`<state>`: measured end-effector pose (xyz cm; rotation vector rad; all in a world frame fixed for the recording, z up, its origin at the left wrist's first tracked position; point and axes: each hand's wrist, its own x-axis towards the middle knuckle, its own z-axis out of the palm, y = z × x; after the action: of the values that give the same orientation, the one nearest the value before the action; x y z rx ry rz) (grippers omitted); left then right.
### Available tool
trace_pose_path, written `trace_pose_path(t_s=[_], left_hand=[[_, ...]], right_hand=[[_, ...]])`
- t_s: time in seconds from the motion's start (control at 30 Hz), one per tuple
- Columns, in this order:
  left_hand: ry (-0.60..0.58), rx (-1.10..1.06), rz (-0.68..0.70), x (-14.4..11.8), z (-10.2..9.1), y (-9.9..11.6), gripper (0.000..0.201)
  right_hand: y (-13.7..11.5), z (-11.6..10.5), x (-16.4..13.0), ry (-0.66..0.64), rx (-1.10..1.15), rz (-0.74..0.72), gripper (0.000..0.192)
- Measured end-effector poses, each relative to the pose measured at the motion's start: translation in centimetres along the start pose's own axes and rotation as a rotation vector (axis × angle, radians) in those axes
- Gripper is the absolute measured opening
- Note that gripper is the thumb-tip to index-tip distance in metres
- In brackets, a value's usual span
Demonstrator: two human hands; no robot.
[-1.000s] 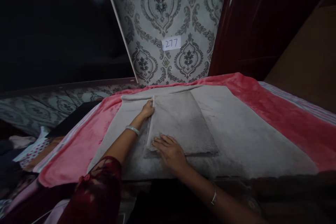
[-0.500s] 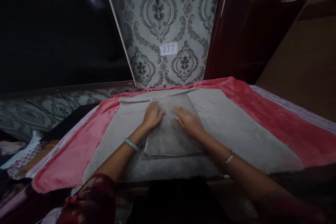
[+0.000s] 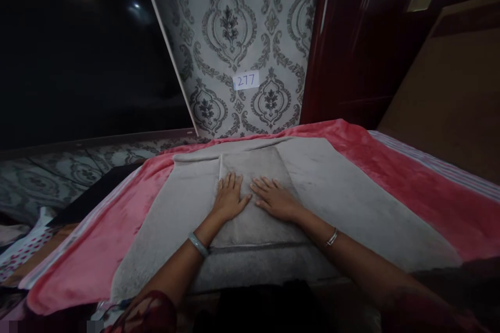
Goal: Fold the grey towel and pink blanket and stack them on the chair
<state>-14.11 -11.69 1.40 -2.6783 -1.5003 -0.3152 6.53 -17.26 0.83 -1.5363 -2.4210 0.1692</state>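
Head cam: so the folded grey plush fabric (image 3: 253,233) is lying flat on top of the spread-out grey plush blanket (image 3: 363,213), and I'll use that folded piece as the landmark. Both palms are down on it: left hand (image 3: 229,199) on its left part, right hand (image 3: 276,201) on its right part, thumbs pointing at each other with a small gap between. Grip on both is loose, fingers spread and laid out flat, nothing pinched. There's a pale bangle (image 3: 198,244) on the left wrist and a thin metal bracelet (image 3: 332,238) on the right one, both on the near side of the folded piece. Pink-red blanket (image 3: 89,265) sticks out left, right and behind it, plus striped cloth (image 3: 437,161) way off to its right. Straight behind it, up on the damask wallpaper (image 3: 229,26), there's a paper label (image 3: 246,80) reading 277.
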Motion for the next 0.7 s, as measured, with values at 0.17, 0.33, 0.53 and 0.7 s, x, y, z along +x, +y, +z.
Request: trace_pose_path(t_s=[0.17,0.33,0.53,0.7], left_hand=[[-0.043,0.0,-0.008,-0.1,-0.3,-0.1,0.079],[-0.075,-0.069,-0.021,3.4,-2.7,0.0,0.073],[-0.059,-0.079,-0.008,11.7,-3.1,2.1,0.066],[-0.114,0.026,-0.054,13.2,0.5,2.4,0.068]], right_hand=[[2.3,-2.1,2.0,0.079,0.046,0.053,0.051],[5.9,-5.1,6.1,0.184,-0.053,0.332,0.053],[8.1,-5.0,10.8,0.195,-0.094,0.359,0.055],[8.6,-0.7,11.2,0.128,-0.122,0.299,0.054]])
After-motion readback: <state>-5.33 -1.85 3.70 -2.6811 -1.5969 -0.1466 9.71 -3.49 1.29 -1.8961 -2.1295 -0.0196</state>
